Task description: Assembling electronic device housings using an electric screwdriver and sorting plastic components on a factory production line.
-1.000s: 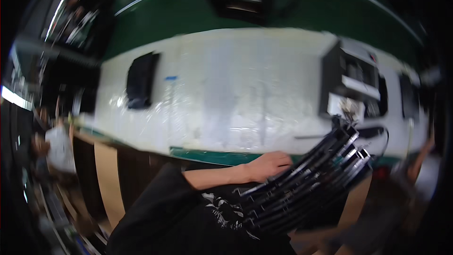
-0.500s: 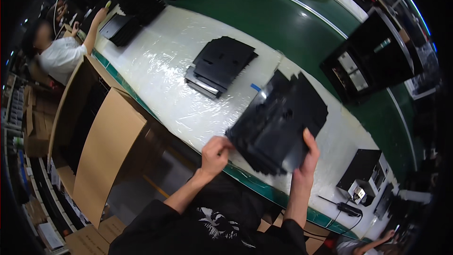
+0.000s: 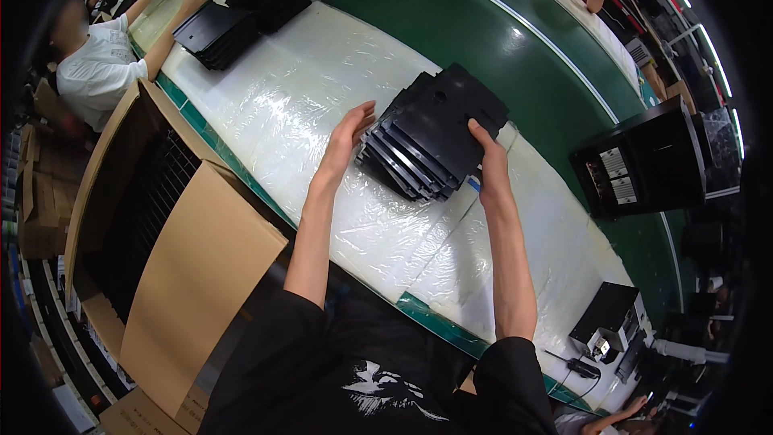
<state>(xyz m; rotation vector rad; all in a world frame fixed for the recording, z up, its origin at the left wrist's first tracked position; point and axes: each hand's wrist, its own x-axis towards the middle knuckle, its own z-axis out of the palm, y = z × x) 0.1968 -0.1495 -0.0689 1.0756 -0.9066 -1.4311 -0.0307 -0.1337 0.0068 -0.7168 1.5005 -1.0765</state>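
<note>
A stack of flat black panels [image 3: 451, 117] with notched edges lies at the middle of the film-covered table, its layers fanned slightly at the near left side. My right hand [image 3: 493, 163] grips the right edge of the stack, thumb on top; its other fingers are mostly hidden. At the stack's left end, my left hand [image 3: 346, 138] is open with fingers stretched out and nothing in it. Whether its fingertips touch the panels I cannot tell.
A large open cardboard box [image 3: 189, 266] holding black panels stands at left. More panels [image 3: 216, 35] lie at the table's far left, near a person in a white shirt [image 3: 105, 64]. A black boxy device [image 3: 604, 318] and a corded tool [image 3: 581, 367] sit at right.
The panels my right hand held near the front edge have moved away from me, onto the smaller pile at mid-table. My left hand has moved forward and its fingers have opened.
</note>
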